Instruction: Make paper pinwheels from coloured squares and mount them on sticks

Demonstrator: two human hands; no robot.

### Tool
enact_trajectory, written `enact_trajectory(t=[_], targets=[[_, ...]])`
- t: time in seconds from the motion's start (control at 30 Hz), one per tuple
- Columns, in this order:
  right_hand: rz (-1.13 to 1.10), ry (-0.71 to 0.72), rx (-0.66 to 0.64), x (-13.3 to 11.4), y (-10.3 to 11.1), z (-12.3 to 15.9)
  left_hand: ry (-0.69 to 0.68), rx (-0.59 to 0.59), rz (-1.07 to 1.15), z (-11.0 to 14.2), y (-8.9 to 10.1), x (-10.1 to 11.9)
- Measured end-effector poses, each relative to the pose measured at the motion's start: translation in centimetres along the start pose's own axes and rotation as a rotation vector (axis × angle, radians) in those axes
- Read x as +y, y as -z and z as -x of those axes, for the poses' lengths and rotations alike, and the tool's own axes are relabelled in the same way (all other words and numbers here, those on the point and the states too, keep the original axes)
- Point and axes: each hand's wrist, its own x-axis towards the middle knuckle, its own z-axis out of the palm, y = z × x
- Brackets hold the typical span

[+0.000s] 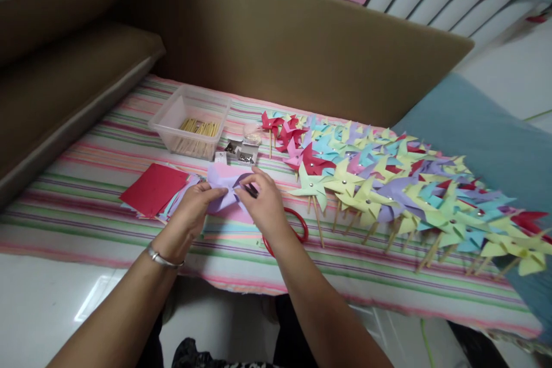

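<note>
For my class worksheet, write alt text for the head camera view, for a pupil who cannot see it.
A person's left hand and right hand hold purple paper above a striped cloth. Many colourful paper pinwheels on sticks crowd the right side; at left sit a stack of coloured paper and, beyond it, a clear box of wooden sticks.

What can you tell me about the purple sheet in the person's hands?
The purple sheet looks like thin, matte paper, curved and partly folded rather than flat. It is held above the striped cloth, in front of some pink paper. The left hand pinches its left side; the right hand grasps it nearer the middle. The fingers cover part of it, so its full outline cannot be made out.
</note>
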Motion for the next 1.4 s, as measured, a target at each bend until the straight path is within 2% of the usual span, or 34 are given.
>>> enact_trajectory(t=[0.07, 0.13, 0.2, 0.27, 0.37, 0.6, 0.97, 1.1, 1.2, 1.3, 1.4], targets=[[-0.216, -0.096, 0.078, 0.2, 0.5, -0.3, -0.017, -0.007, 0.048, -0.1, 0.2, 0.4], [-0.430, -0.230, 0.082, 0.3, 0.8, -0.5, -0.024, -0.018, 0.078, 0.0, 0.2, 0.7], [-0.591, -0.345, -0.031, 0.2, 0.8, -0.5, -0.023, -0.031, 0.089, 0.1, 0.0, 0.8], [-0.669, -0.397, -0.187, 0.1, 0.5, -0.3, -0.020, -0.042, 0.092, 0.3, -0.4, 0.6], [-0.646, -0.392, -0.277, 0.0, -0.1, 0.0, -0.018, -0.031, 0.079, 0.6, -1.0, 0.1], [-0.577, -0.422, -0.254, 0.8, -0.7, -0.4, -0.011, -0.003, 0.023, 0.5, -1.4, -1.1], [-0.587, -0.364, -0.280, 0.0, -0.7, 0.2, -0.076, -0.030, -0.055, 1.0, -0.6, -0.9], [-0.540, -0.303, -0.342, -0.6, -0.3, 0.3, -0.099, 0.004, -0.098, 0.8, 0.2, -0.3], [-0.445, -0.224, -0.353, -0.3, 0.4, 0.0, -0.103, 0.053, 0.015, 0.6, 1.5, 1.5], [-0.116, -0.149, -0.224, 0.8, 0.6, -1.0, -0.133, 0.112, 0.262, 0.4, 3.5, 4.1], [0.217, -0.107, -0.167, 1.7, 0.0, -2.6, -0.149, 0.184, 0.479, 0.4, 5.5, 6.3]])
